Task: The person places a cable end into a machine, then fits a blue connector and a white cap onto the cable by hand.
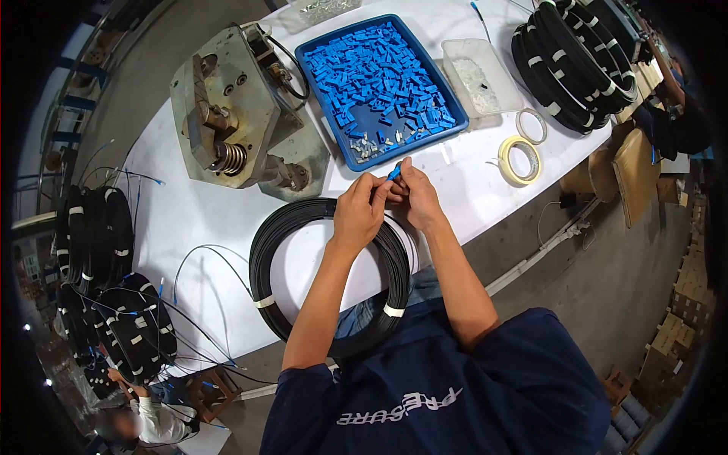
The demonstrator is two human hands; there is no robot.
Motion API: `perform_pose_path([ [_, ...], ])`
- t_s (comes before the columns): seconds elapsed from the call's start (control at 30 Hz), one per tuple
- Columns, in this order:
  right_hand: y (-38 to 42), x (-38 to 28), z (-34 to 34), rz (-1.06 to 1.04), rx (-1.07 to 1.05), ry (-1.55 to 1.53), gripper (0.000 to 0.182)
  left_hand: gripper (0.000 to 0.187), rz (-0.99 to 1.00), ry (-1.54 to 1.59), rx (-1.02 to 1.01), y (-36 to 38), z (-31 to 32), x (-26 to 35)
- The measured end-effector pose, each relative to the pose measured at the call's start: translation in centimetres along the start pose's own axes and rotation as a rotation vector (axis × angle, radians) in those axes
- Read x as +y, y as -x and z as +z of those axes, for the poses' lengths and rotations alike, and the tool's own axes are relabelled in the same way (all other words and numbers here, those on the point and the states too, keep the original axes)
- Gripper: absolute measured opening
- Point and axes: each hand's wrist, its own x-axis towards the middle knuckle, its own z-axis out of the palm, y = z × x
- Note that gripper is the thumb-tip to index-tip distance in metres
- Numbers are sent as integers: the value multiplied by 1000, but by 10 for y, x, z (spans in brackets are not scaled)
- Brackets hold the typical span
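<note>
A small blue plastic connector [394, 173] is pinched between my two hands, just in front of the blue tray. My left hand [358, 212] has its thumb and fingers closed at the connector's lower left end. On its right side, my right hand [418, 196] grips it with the thumb on top and the fingers curled beneath. Whether a cable end sits inside the connector is hidden by my fingers. Under my wrists lies a coil of black cable [262, 250], bound with white tape and reaching over the table edge.
A blue tray [334, 136] holds many blue connectors and small metal pieces. Left of it stands a metal press [250, 114]. Tape rolls [519, 161], a clear plastic box [497, 114] and more cable coils [565, 68] are at right. Further coils [114, 303] and a person [163, 417] are at left.
</note>
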Motion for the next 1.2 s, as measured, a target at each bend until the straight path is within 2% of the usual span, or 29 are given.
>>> perform_pose_path([
  [0.03, 0, 1, -2, -8, -1, 2, 47, 15, 31, -55, 7, 0, 0, -1],
  [0.1, 4, 1, -2, -252, -31, 215, 41, 16, 68, -112, 15, -1, -3, 3],
  [0.13, 8, -1, -4, -257, -35, 215, 41, 15, 61, -106, 6, -1, -4, 4],
  [0.2, 19, -17, 0, -382, -59, 537, 29, 14, 57, -106, 4, -2, -7, 7],
  [0.27, 24, -26, 3, -397, -70, 508, 22, 11, 72, 64, -38, -5, -6, 7],
  [0.33, 27, -35, 4, -590, -75, 813, 23, 13, 106, 92, -69, -6, -6, 1],
  [0.6, 30, -40, -1, -602, 38, 747, 26, 9, 19, 148, -162, -10, 9, 17],
  [0.67, 33, -54, -4, -583, 155, 554, 28, 10, -43, 229, -187, -17, 27, 31],
  [0.73, 31, -74, -8, -651, 198, 598, 31, 7, -29, 403, -111, -27, 57, 36],
  [0.8, 32, -96, -8, -663, 327, 511, 35, 6, -81, 568, -121, -40, 84, 41],
  [0.83, 29, -105, -15, -646, 352, 522, 36, 6, -84, 570, -128, -44, 98, 43],
  [0.9, 22, -121, -26, -685, 411, 560, 36, 6, -112, 831, -102, -61, 121, 53],
  [1.03, 14, -154, -39, -729, 515, 737, 38, 6, -189, 794, -151, -82, 146, 63],
  [1.2, 6, -161, -57, -748, 521, 860, 38, 8, -274, 793, -208, -92, 159, 54],
])
